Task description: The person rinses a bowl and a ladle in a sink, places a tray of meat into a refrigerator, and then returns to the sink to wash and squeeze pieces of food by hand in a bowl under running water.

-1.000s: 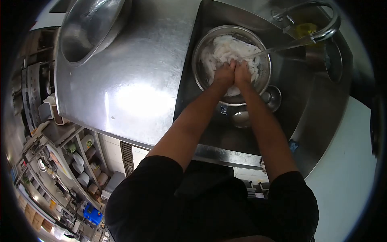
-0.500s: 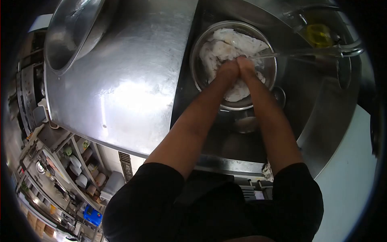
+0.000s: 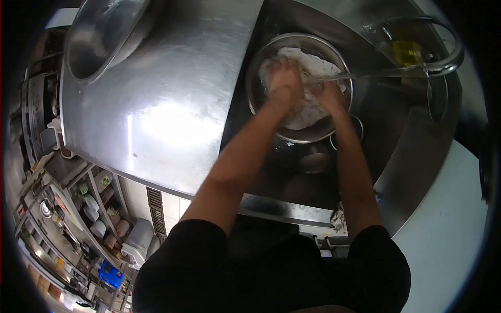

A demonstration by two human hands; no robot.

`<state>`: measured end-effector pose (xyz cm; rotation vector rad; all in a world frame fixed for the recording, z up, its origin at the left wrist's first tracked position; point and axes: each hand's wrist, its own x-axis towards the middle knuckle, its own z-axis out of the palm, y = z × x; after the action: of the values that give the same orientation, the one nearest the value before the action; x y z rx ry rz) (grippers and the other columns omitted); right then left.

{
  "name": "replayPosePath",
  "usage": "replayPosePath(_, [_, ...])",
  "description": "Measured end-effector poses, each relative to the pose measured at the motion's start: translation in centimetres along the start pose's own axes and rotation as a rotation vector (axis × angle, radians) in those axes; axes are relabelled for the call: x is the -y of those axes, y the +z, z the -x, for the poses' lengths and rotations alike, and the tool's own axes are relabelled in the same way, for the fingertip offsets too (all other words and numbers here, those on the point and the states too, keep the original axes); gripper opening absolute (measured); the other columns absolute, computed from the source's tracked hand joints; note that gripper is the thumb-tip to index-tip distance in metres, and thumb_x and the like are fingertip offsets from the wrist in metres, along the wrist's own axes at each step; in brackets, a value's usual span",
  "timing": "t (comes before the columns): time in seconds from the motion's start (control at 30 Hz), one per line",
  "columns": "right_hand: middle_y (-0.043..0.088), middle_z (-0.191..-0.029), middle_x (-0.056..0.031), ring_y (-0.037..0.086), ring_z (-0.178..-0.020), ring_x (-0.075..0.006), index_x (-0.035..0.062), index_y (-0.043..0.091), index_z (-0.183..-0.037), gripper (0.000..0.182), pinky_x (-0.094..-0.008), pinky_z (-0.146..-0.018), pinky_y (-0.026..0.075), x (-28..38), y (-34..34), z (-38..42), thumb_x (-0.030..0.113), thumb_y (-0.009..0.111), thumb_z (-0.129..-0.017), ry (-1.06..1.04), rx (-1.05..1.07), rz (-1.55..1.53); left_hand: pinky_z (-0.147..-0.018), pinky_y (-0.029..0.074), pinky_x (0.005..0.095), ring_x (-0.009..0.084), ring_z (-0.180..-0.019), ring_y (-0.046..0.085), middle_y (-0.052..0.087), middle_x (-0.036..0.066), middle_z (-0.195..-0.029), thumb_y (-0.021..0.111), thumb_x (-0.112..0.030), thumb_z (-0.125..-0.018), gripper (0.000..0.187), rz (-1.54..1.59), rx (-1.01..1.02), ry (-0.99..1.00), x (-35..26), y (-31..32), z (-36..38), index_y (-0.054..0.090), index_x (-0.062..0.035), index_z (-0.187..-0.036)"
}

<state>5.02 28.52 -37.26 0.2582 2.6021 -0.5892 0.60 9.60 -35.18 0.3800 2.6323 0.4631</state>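
Observation:
A round metal bowl point(image 3: 254, 96) sits in the dark sink, holding pale white pieces point(image 3: 318, 63) that look wet. My left hand point(image 3: 285, 81) is over the left part of the bowl, its fingers smeared by motion against the white pieces. On the bowl's right side my right hand point(image 3: 329, 95) reaches in, with its fingertips partly hidden at the pieces. A stream of water point(image 3: 370, 74) runs from the faucet point(image 3: 452, 63) at the right into the bowl, between and beside my hands.
A steel counter point(image 3: 177, 99) lies left of the sink, with a large metal bowl point(image 3: 102, 41) at its back left. A yellow container point(image 3: 407, 53) stands near the faucet. Shelves with dishes point(image 3: 91, 208) are at the lower left.
My hands, together over the bowl's middle before, have moved apart: the left one up and left, the right one slightly right. The view has shifted a little.

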Motion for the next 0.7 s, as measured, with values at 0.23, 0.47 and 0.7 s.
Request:
replayPosePath(0.23, [0.066, -0.125, -0.0206, 0.063, -0.12, -0.0342, 0.0037, 0.068, -0.121, 0.066, -0.0449, -0.102, 0.05, 2.1, 4.9, -1.7, 0.05, 0.075, -0.075, 0.115, 0.116, 0.373, -0.095, 0.051, 0.045, 0.0364, -0.113, 0.063, 0.057, 0.018, -0.126, 0.066, -0.023, -0.085, 0.048, -0.071, -0.01, 0.074, 2.6, 3.0, -4.0, 0.051, -0.0085, -0.128])
replayPosePath(0.47, [0.069, -0.122, -0.0172, 0.064, -0.118, -0.0338, 0.0018, 0.068, -0.117, 0.053, -0.0423, -0.098, 0.052, -1.1, 3.9, -3.6, 0.043, 0.07, -0.084, -0.017, 0.214, 0.008, -0.092, 0.054, 0.047, 0.0362, -0.109, 0.066, 0.058, 0.018, -0.125, 0.07, -0.019, -0.082, 0.044, 0.012, -0.057, 0.049, 1.1, 0.8, -1.2, 0.056, -0.0124, -0.123])
replayPosePath(0.7, [0.052, -0.142, -0.0116, 0.055, -0.125, -0.0285, 0.0134, 0.04, -0.15, 0.076, -0.0521, -0.097, 0.05, 0.6, -2.5, 2.3, 0.055, 0.064, -0.091, 0.117, 0.299, -1.278, -0.094, 0.051, 0.0462, 0.0326, -0.114, 0.062, 0.058, 0.014, -0.125, 0.086, -0.023, -0.065, 0.065, 0.394, -0.157, -0.057, -1.1, -5.1, 3.8, 0.056, -0.0108, -0.122])
